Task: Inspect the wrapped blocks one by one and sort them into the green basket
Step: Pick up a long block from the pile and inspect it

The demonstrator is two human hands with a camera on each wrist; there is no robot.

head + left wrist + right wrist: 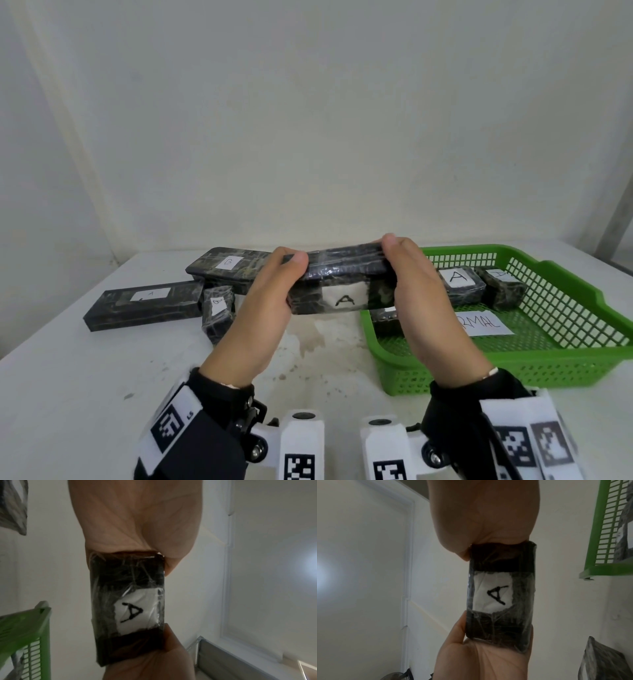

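Both hands hold a dark plastic-wrapped block (pixel 342 274) with a white label marked A above the table, between the loose blocks and the green basket (pixel 582 363). My left hand (pixel 270 294) grips its left end, thumb on top. My right hand (pixel 418 284) grips its right end, thumb on top. The label faces me. In the left wrist view the block (pixel 128 608) stretches from the near palm to the other hand; the right wrist view shows the same block (pixel 500 599). The basket holds several wrapped blocks, one marked A (pixel 459 279), and a paper sheet (pixel 486 323).
On the white table (pixel 102 394) to the left lie a long block marked B (pixel 229 263), a long block with a white label (pixel 147 301), and a small block (pixel 217 311). A pale wall rises behind the table. Stains mark the tabletop in the middle.
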